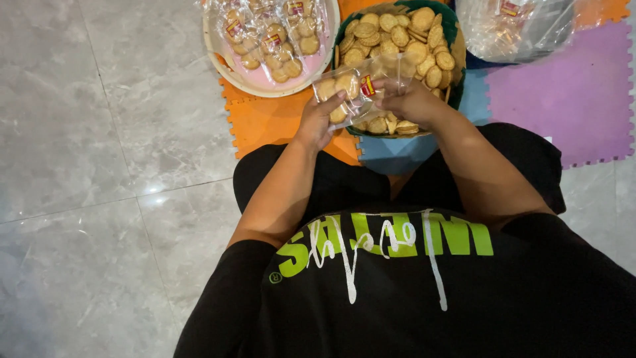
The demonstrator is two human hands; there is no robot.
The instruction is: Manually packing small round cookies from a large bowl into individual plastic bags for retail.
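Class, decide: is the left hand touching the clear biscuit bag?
Touching. The head view shows the left hand with its fingers pinching the clear biscuit bag at its edge.

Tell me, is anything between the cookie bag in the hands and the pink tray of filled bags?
Nothing visible. Both hands hold the clear bag above the green bowl; the pink tray lies just beyond.

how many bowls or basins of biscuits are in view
2. A green basin of loose round biscuits sits just beyond the hands; a pink basin to its left holds filled clear packets. Others may lie out of frame.
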